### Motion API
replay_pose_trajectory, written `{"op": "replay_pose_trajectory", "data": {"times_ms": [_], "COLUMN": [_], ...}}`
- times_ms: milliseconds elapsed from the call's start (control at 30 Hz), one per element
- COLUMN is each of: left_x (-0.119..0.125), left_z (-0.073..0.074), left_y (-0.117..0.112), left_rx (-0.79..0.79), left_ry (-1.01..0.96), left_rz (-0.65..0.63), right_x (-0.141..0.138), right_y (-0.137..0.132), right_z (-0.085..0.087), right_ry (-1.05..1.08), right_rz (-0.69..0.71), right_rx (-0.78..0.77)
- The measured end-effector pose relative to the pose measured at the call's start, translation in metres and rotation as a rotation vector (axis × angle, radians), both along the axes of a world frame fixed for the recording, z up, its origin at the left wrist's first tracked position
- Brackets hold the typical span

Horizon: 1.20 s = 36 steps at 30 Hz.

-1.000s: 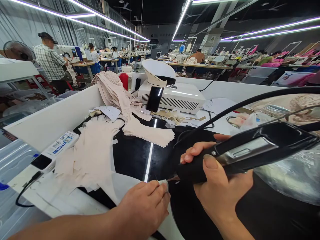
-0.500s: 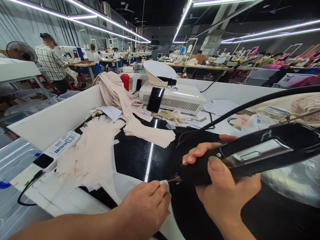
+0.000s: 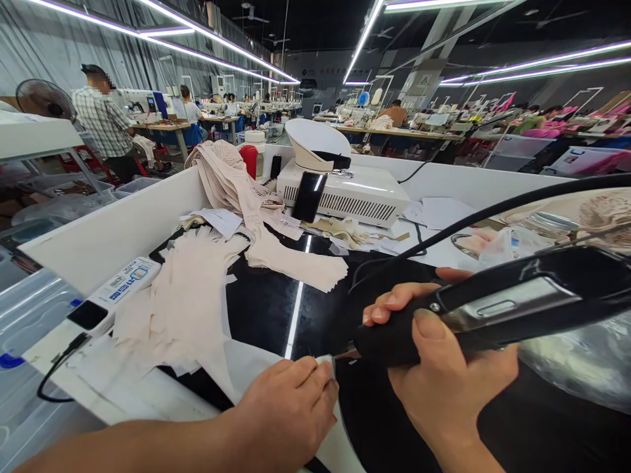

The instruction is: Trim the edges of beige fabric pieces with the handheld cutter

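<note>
My right hand (image 3: pixel 438 374) is wrapped round a black hand-held cutting tool (image 3: pixel 493 309) with a metal trigger plate and a thick black cable (image 3: pixel 493 213) running off to the upper right. The tool's tip (image 3: pixel 340 355) touches the edge of a pale fabric piece (image 3: pixel 328 361) at the near edge of the black glossy tabletop (image 3: pixel 266 309). My left hand (image 3: pixel 290 407) lies on that fabric piece with its fingers curled together, pressing it down just left of the tip.
A heap of beige cut fabric pieces (image 3: pixel 182 302) covers the table's left side, and more fabric (image 3: pixel 221 177) hangs over the white side wall (image 3: pixel 113 230). A white machine (image 3: pixel 345 187) with a phone (image 3: pixel 306 196) leaning on it stands behind. A white device (image 3: pixel 111 295) lies at left. People work at distant sewing stations.
Both hands and the tool have stayed almost in place, shifting slightly right and down; the tool's tip remains at the fabric edge.
</note>
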State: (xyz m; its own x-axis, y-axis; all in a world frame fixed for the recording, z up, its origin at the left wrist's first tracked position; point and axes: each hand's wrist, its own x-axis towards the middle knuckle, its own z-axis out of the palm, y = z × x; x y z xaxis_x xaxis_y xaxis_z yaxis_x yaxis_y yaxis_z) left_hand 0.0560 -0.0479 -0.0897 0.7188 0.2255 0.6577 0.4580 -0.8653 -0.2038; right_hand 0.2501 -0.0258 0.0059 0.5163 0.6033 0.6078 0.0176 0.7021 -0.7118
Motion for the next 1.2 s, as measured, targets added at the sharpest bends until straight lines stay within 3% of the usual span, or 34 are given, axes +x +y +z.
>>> {"op": "replay_pose_trajectory", "data": {"times_ms": [700, 1067, 1200], "left_x": [0.0027, 0.0029, 0.0039], "left_z": [-0.0083, 0.0005, -0.0002], "left_y": [0.0003, -0.0016, -0.0023], "left_rx": [0.043, -0.029, -0.025], "left_ry": [0.065, 0.12, 0.038], "left_rz": [-0.007, 0.008, 0.013], "right_x": [0.0006, -0.003, -0.0055], "right_y": [0.0007, 0.0, 0.0005], "right_z": [-0.004, -0.0084, -0.0043], "right_ry": [-0.009, -0.022, 0.013], "right_rz": [-0.005, -0.001, 0.021], "right_rx": [-0.016, -0.03, -0.009]}}
